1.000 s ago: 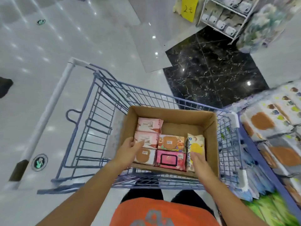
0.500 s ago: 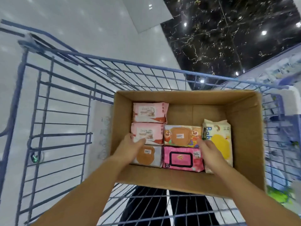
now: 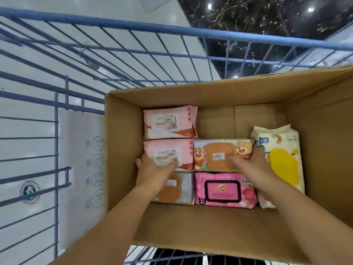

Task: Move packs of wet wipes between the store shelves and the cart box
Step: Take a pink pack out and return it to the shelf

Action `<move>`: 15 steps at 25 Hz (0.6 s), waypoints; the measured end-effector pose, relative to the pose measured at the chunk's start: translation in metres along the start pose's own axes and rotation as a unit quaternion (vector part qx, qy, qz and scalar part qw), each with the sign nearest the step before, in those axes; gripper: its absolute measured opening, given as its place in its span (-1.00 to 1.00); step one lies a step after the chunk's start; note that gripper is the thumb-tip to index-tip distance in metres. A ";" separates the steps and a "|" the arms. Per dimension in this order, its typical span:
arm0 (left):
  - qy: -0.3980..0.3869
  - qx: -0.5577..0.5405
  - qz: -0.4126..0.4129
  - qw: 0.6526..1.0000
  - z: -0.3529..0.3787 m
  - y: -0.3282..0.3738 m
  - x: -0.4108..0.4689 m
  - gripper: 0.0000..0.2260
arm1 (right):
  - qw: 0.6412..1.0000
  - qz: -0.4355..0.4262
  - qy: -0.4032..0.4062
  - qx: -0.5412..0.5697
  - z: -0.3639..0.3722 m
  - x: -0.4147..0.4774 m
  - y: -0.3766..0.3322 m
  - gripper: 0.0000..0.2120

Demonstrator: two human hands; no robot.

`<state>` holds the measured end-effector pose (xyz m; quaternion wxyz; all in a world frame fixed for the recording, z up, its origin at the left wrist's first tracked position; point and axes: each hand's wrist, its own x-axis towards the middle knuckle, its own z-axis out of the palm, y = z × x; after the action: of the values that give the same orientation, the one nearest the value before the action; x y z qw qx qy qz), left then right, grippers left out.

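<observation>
An open cardboard box (image 3: 124,150) sits in the blue wire cart (image 3: 172,28). Several wet-wipe packs lie flat inside it. A pale pink pack (image 3: 170,121) is at the far left, with a second pale pink pack (image 3: 183,152) just nearer. My left hand (image 3: 152,169) grips the near-left corner of that second pack, thumb on top. An orange bear-print pack (image 3: 214,150) lies in the middle. My right hand (image 3: 252,165) holds its right end, thumb on top and fingers down the gap beside a cream-and-yellow pack (image 3: 282,161). A magenta pack (image 3: 223,190) and a grey bear pack (image 3: 183,190) lie nearest.
The box's far right part shows bare cardboard floor (image 3: 238,119). A white sheet (image 3: 80,169) lies in the cart left of the box. Shiny white floor (image 3: 95,4) and black marble floor (image 3: 267,14) show through the cart wires.
The view has closed in on the box. My right hand moved from the cream pack's near end up to the bear-print pack. My left hand slid further onto the second pink pack.
</observation>
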<state>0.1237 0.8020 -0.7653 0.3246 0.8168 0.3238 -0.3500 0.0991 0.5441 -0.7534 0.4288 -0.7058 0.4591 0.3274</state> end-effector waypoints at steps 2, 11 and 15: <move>-0.006 -0.010 0.012 1.000 -0.003 -0.004 -0.001 -0.40 | 0.999 0.008 -0.007 0.037 -0.001 0.004 0.000 -0.25; -0.043 -0.249 -0.064 0.965 -0.011 0.008 -0.010 -0.31 | 0.975 0.020 -0.029 0.220 -0.010 0.005 0.001 -0.46; -0.050 -0.194 -0.093 0.975 -0.015 0.005 -0.010 -0.67 | 0.966 0.015 -0.070 0.248 -0.022 -0.010 -0.002 -0.75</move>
<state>0.1278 0.8075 -0.7481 0.4590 0.6859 0.4436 -0.3494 0.0985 0.5280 -0.7351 0.6163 -0.5460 0.5053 0.2581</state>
